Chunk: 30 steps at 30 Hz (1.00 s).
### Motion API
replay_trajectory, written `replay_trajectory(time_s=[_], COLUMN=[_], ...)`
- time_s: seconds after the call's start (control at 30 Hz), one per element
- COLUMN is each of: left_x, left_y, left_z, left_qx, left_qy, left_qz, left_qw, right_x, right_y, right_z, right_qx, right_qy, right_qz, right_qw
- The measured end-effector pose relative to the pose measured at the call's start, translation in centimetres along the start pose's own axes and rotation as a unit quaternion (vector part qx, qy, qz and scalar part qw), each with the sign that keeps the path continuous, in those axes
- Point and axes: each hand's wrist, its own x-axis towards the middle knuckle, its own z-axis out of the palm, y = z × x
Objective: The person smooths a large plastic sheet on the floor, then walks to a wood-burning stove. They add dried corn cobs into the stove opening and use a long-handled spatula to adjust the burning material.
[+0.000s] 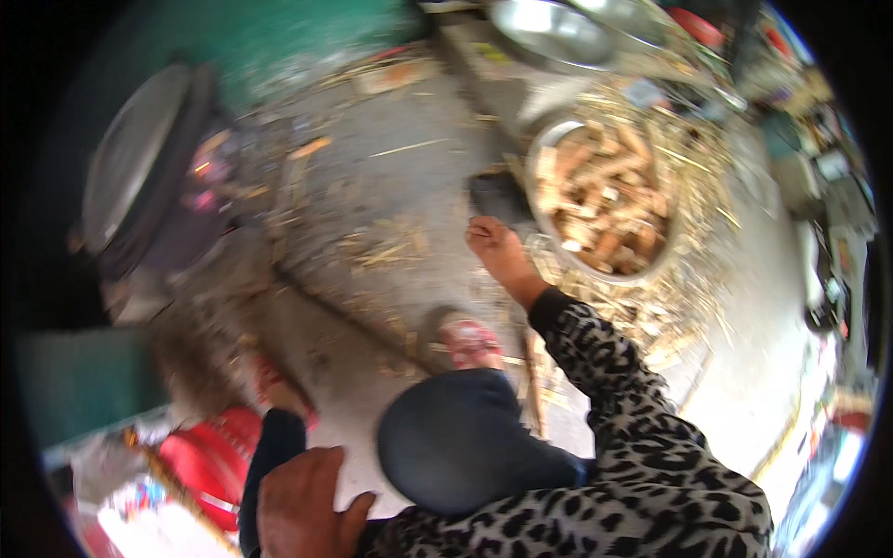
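Note:
My right hand reaches out over the floor with its fingers curled together; whatever they may hold is too small or blurred to make out. Just beyond the fingertips lies a flat black object, its kind unclear. Right beside that stands a round metal basin filled with pale brown corn cobs. My left hand rests back upward by my left leg, thumb spread away from the fingers, with nothing seen in it.
At the left, a large lidded pot sits on a stove with glowing fire at its side. Straw litters the floor around the basin. Metal bowls stand at the back; a red bag-like item lies lower left.

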Motion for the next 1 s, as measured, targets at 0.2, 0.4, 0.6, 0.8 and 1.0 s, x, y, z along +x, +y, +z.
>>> replay_trajectory(time_s=[0.2, 0.4, 0.6, 0.8, 1.0], left_x=[0.0, 1.1, 2.2, 2.9, 2.4], left_y=[-0.2, -1.1, -2.3, -4.2, -4.7], left_z=[1.4, 1.9, 2.4, 2.6, 2.8], left_qx=[0.032, 0.011, 0.051, -0.015, 0.057], left_qy=[0.004, -0.031, -0.036, -0.105, -0.142], left_qz=[0.026, -0.015, 0.006, -0.047, -0.097], left_qw=[0.999, 0.999, 0.998, 0.993, 0.983], right_x=[-2.5, 0.3, 5.9, 10.5, 11.5], right_y=[2.6, 1.9, 1.3, 2.6, 3.4], right_z=[-16.8, -30.3, -34.8, -35.7, -37.0], right_qx=[-0.232, -0.429, -0.408, -0.445, -0.391], right_qy=[0.266, 0.337, 0.299, 0.274, 0.269], right_qz=[-0.051, 0.084, 0.195, 0.228, 0.282], right_qw=[0.934, 0.834, 0.841, 0.821, 0.834])
